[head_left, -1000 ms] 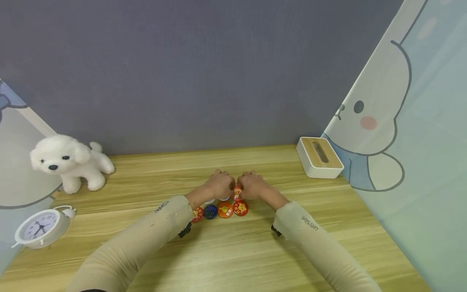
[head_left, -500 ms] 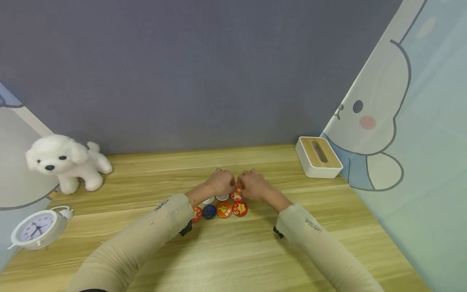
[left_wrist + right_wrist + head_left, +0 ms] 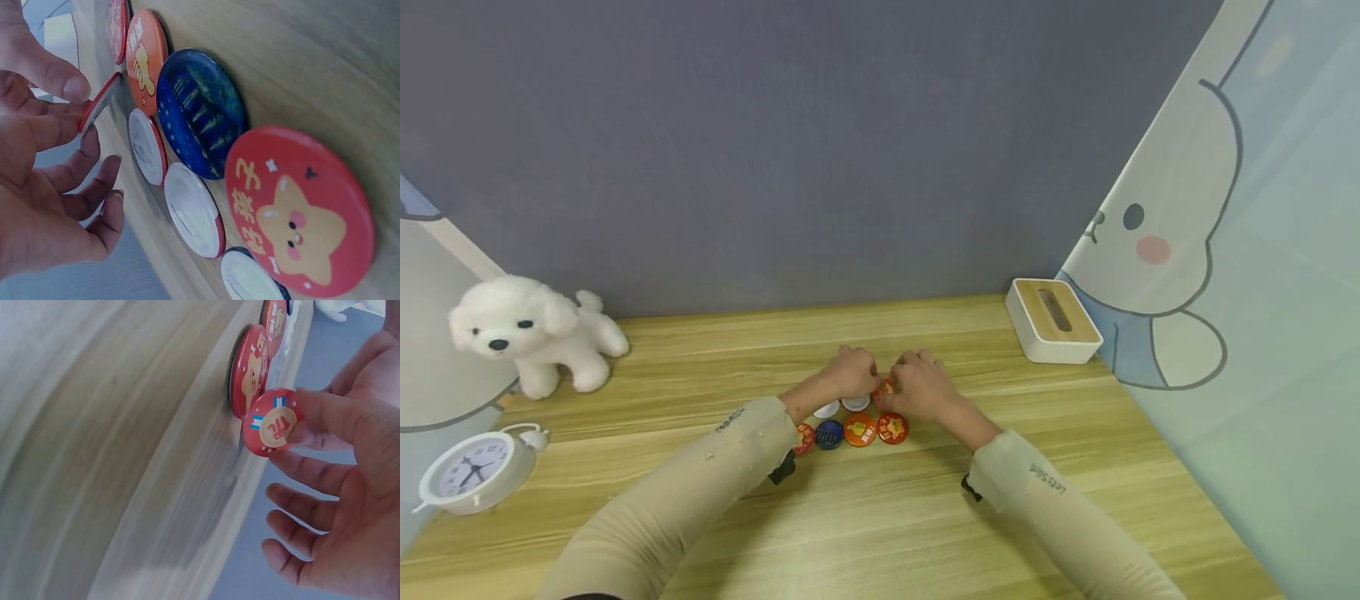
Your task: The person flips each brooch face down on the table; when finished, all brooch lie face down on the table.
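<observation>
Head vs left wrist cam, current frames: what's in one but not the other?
Only head: the white plush dog and the alarm clock.

Only left wrist: a third white-backed badge, and the full face of the nearest red star badge, which the left sleeve partly covers in head.

Both: the blue badge, orange badge, two other white-backed badges, and the left grip at a tilted red badge.
</observation>
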`<state>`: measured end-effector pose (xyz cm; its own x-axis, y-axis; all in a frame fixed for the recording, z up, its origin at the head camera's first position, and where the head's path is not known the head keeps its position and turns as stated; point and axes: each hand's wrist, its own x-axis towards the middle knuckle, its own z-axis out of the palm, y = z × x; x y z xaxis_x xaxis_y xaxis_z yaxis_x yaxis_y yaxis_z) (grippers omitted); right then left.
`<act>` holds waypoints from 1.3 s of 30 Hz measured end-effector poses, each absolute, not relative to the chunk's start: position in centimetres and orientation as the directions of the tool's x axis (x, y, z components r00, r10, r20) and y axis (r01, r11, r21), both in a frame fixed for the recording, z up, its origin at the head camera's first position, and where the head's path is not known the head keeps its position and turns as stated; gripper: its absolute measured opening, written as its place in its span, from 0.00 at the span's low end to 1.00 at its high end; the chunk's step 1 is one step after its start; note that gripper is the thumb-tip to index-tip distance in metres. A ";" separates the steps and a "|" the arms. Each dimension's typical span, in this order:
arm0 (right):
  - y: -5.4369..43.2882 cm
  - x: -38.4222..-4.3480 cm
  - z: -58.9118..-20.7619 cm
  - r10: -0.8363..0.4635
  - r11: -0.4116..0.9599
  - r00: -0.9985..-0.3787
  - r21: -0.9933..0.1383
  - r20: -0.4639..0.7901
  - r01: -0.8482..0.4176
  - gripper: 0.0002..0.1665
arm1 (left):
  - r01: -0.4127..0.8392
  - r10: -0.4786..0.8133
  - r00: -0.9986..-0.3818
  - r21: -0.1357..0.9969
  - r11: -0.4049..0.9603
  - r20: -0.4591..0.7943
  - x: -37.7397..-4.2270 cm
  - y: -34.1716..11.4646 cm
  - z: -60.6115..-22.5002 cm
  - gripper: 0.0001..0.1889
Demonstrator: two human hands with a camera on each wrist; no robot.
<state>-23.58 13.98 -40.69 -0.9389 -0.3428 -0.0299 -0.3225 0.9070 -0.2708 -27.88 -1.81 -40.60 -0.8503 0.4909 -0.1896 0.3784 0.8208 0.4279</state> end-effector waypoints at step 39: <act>15.3 -24.1 -41.1 -0.219 0.871 -0.964 -0.415 0.149 -0.262 0.06 | 0.347 0.485 -0.865 0.547 0.761 -0.126 -27.8 -2.5 -40.3 0.12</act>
<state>-24.11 15.32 -41.09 -0.9642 -0.2192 0.1494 -0.2623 0.8711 -0.4152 -27.83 -2.51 -40.26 -0.8653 0.4851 -0.1259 0.3472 0.7614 0.5474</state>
